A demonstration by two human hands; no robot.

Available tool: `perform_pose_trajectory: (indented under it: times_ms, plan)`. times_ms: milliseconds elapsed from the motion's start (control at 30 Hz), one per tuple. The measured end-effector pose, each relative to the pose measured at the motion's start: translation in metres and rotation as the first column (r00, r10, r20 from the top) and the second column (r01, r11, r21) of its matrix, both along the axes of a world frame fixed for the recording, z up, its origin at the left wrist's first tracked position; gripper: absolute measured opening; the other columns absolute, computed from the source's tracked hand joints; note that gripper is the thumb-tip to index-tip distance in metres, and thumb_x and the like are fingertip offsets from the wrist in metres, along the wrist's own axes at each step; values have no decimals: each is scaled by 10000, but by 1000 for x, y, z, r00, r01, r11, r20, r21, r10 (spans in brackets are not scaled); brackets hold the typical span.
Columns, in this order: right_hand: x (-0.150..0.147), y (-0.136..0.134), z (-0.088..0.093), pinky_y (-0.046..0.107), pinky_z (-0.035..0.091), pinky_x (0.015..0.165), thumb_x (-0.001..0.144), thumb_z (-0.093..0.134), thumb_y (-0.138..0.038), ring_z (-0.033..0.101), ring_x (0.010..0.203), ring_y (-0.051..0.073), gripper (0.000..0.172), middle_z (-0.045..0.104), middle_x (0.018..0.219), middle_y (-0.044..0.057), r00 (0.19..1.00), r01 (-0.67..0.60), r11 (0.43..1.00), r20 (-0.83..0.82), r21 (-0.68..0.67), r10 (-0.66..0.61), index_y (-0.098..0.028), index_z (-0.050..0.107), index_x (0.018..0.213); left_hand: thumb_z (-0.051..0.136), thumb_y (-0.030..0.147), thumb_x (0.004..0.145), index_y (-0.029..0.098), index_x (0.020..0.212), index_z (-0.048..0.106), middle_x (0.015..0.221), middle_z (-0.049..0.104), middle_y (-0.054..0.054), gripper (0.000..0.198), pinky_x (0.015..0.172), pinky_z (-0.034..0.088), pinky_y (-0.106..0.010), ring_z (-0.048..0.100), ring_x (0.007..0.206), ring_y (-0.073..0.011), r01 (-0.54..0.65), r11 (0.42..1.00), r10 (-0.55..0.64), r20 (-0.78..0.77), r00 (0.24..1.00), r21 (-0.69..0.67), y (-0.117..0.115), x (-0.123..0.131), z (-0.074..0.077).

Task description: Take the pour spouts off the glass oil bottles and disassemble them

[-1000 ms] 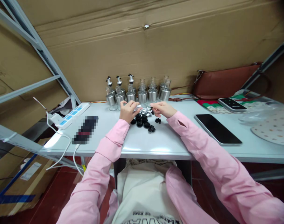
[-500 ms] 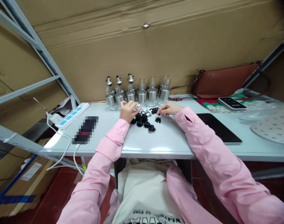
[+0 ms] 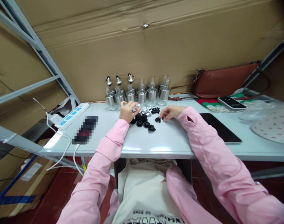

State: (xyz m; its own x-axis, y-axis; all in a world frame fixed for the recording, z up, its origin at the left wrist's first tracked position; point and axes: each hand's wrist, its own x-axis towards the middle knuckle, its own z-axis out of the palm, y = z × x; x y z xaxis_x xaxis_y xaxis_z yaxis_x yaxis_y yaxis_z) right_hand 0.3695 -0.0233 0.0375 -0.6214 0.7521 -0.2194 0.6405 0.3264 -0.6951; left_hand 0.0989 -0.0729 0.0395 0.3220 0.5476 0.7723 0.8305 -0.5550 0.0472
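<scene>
My left hand (image 3: 127, 111) is closed around a shiny silver-white pourer top (image 3: 136, 107), partly hidden by the fingers. My right hand (image 3: 172, 112) reaches in from the right, its fingertips pinched at a small black piece (image 3: 162, 118) on the tabletop. Just left of those fingertips is a little cluster of small black pieces (image 3: 158, 120). Behind it lies a group of black pieces (image 3: 155, 110), beside a pile of silver pourer parts (image 3: 146, 111). Several black ribbed stoppers (image 3: 139, 123) sit in front of my left hand.
Glass bottles with steel sleeves (image 3: 152, 93) stand in rows at the back; three carry black-tipped pourers (image 3: 119, 80). A black tablet (image 3: 220, 128) and brown bag (image 3: 223, 81) are on the right. A power strip (image 3: 74, 115) and a blurred-out phone-like object (image 3: 85, 130) lie left.
My right hand has shifted slightly right and nearer to me, from the back group of black pieces to the small cluster. My left hand stays in place, holding the pourer top.
</scene>
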Motion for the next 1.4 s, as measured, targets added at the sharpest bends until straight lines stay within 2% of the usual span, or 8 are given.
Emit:
perform_pose_trajectory:
  times_ms: [100, 333, 433, 567, 800, 1067, 1233, 1400]
  plan:
    - [-1, 1, -1, 223, 406, 563, 419, 763, -429, 504, 518, 89, 398, 588, 532, -25, 999, 36, 999, 17, 25, -36, -159, 712, 707, 487, 416, 848, 192, 819, 565, 791, 654, -31, 238, 788, 280, -362, 563, 720, -162, 0, 1000, 0, 2, 1000, 9, 1, 0, 0]
    - [-8, -1, 0, 232, 386, 541, 551, 702, -429, 498, 486, 92, 334, 594, 510, 4, 996, 91, 990, 8, 103, -93, -130, 714, 699, 496, 412, 843, 190, 825, 568, 786, 652, -27, 234, 792, 288, -356, 558, 712, -158, 1, 1000, -1, -4, 1000, 29, 3, -2, -3]
    - [-12, -4, 0, 230, 377, 507, 526, 728, -389, 485, 466, 91, 320, 572, 477, -4, 993, 122, 989, -6, 79, -122, -124, 703, 703, 495, 416, 842, 195, 828, 568, 789, 655, -31, 234, 794, 289, -357, 559, 714, -162, -4, 1000, 4, -1, 1000, 20, 3, -2, -3]
    - [-16, -8, 1, 223, 385, 470, 578, 695, -445, 486, 453, 84, 330, 595, 523, 13, 990, 142, 990, -11, 26, -142, -125, 667, 655, 498, 415, 840, 195, 830, 567, 794, 657, -34, 231, 795, 290, -357, 562, 724, -166, -2, 1000, 2, -5, 1000, 15, 2, -2, -3]
    - [-22, -11, 1, 221, 368, 434, 595, 700, -462, 449, 413, 68, 337, 561, 468, 7, 988, 150, 987, -27, 59, -149, -133, 625, 573, 486, 416, 844, 188, 813, 560, 769, 652, -24, 242, 783, 291, -349, 557, 699, -159, 6, 999, -6, -3, 1000, 38, 0, -1, -1]
    - [-18, -6, -4, 217, 405, 437, 539, 739, -383, 500, 453, 84, 279, 588, 517, 7, 991, 107, 992, -79, -61, -111, -144, 651, 652, 473, 424, 846, 187, 800, 551, 769, 650, -29, 254, 782, 293, -351, 552, 694, -155, -14, 1000, 14, -5, 1000, 20, 0, -1, -1]
    - [-14, -2, -4, 206, 367, 445, 503, 733, -382, 469, 462, 73, 363, 529, 485, -39, 999, 14, 999, -51, -36, -16, -145, 689, 774, 476, 416, 846, 183, 773, 543, 743, 645, -25, 253, 772, 295, -347, 549, 674, -152, -11, 999, 12, -13, 1000, 39, -1, -1, 0]
    - [-14, 0, -7, 213, 394, 526, 468, 744, -431, 487, 499, 68, 399, 576, 544, -28, 1000, -23, 1000, -20, -1, 23, -142, 690, 737, 481, 418, 844, 180, 776, 542, 744, 647, -20, 255, 779, 295, -347, 556, 678, -148, 0, 999, 0, -3, 1000, 47, 0, -1, -1]
